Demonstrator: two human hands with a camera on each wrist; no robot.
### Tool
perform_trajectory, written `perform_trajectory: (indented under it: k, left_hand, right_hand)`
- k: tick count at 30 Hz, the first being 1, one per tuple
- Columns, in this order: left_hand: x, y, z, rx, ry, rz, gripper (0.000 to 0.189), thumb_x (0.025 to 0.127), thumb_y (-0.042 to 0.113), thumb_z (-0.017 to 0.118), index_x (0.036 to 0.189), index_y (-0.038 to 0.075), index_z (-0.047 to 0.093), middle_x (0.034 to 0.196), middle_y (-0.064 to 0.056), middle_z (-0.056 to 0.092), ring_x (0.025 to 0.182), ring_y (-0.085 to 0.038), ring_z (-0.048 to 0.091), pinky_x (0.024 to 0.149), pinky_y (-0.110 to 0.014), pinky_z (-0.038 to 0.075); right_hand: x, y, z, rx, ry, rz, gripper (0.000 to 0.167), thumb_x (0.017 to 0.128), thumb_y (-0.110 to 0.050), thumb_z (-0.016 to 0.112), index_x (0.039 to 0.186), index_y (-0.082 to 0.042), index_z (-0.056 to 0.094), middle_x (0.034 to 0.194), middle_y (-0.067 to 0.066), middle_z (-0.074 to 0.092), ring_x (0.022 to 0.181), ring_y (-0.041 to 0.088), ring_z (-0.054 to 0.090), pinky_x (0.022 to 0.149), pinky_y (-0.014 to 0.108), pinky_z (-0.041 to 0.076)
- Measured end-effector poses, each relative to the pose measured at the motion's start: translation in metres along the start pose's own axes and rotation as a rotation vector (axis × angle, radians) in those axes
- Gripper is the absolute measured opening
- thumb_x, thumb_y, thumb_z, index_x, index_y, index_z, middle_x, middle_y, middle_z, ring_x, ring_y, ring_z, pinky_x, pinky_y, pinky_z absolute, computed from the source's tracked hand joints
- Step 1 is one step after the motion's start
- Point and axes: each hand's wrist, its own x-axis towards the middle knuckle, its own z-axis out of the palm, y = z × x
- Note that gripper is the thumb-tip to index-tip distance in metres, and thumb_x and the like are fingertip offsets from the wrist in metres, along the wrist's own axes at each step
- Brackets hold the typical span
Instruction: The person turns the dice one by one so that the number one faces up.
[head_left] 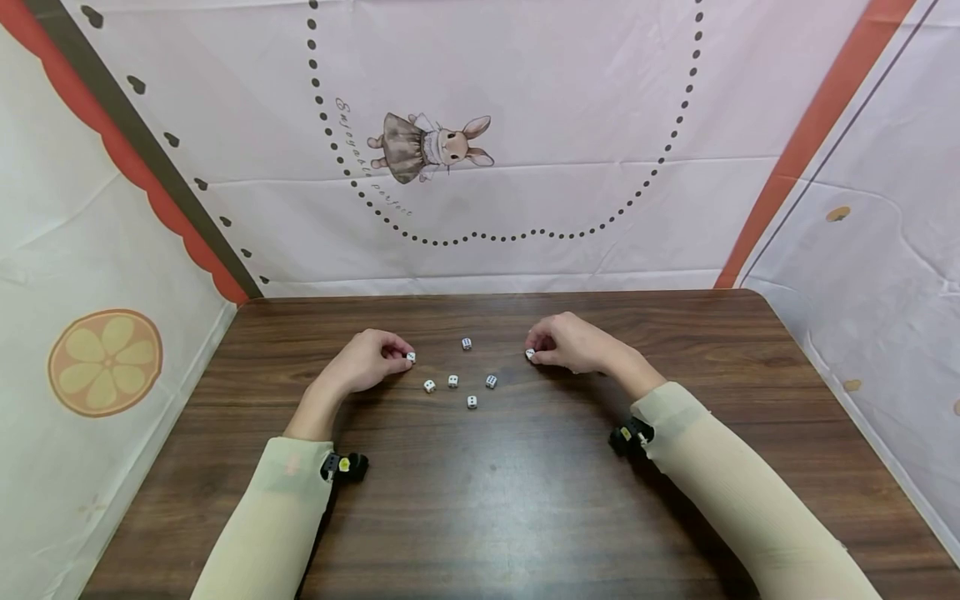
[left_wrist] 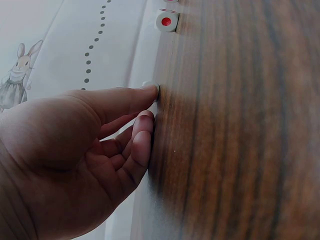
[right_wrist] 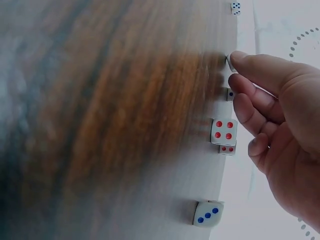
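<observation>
On the left of the dice group, my left hand [head_left: 362,362] pinches a white die [head_left: 411,357] between thumb and fingers, low at the tabletop. To the right, my right hand [head_left: 576,342] holds another white die [head_left: 530,354] at its thumb and fingertips. In the left wrist view the thumb mostly covers the held die. Only a sliver of the die in the right hand shows in the right wrist view. Between the hands, several dice lie loose, among them one set farther back [head_left: 467,343] and one nearest the front [head_left: 472,402].
The dark wood-grain table [head_left: 480,500] carries everything. Behind it hangs a pale cloth wall [head_left: 585,100] with a printed rabbit, and cloth walls close off both sides. A black wrist camera [head_left: 345,467] sits at the left sleeve, another [head_left: 630,436] at the right.
</observation>
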Motion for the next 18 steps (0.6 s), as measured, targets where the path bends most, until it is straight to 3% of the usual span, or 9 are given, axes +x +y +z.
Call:
perform_trajectory:
  k: [7, 14, 18]
  left_hand:
    - [0.0003, 0.0006, -0.0001, -0.004, -0.001, -0.002, 0.012, 0.100, 0.017, 0.075, 0.107, 0.008, 0.079, 0.092, -0.001, 0.070, 0.084, -0.018, 0.061, 0.077, -0.037, 0.050]
    - [0.0004, -0.0007, 0.0002, -0.002, 0.000, -0.001, 0.012, 0.100, 0.017, 0.075, 0.107, 0.008, 0.079, 0.091, -0.001, 0.070, 0.085, -0.018, 0.062, 0.077, -0.037, 0.050]
    - [-0.0003, -0.0004, 0.0003, -0.003, 0.001, -0.002, 0.012, 0.099, 0.017, 0.076, 0.107, 0.008, 0.079, 0.091, -0.001, 0.071, 0.085, -0.017, 0.062, 0.078, -0.037, 0.051]
  right_hand:
    - [0.0008, 0.0012, 0.0001, 0.004, -0.011, 0.009, 0.005, 0.096, -0.014, 0.080, 0.094, -0.014, 0.076, 0.081, -0.010, 0.067, 0.074, 0.008, 0.060, 0.071, 0.031, 0.052]
    - [-0.0022, -0.0025, -0.0021, -0.027, -0.022, -0.039, 0.023, 0.095, -0.005, 0.076, 0.116, -0.013, 0.078, 0.098, -0.002, 0.069, 0.085, 0.015, 0.060, 0.078, 0.036, 0.050]
    - [-0.0036, -0.0046, -0.0036, -0.084, -0.035, -0.100, 0.033, 0.095, 0.003, 0.072, 0.119, -0.018, 0.079, 0.105, -0.001, 0.069, 0.086, 0.015, 0.059, 0.080, 0.039, 0.048]
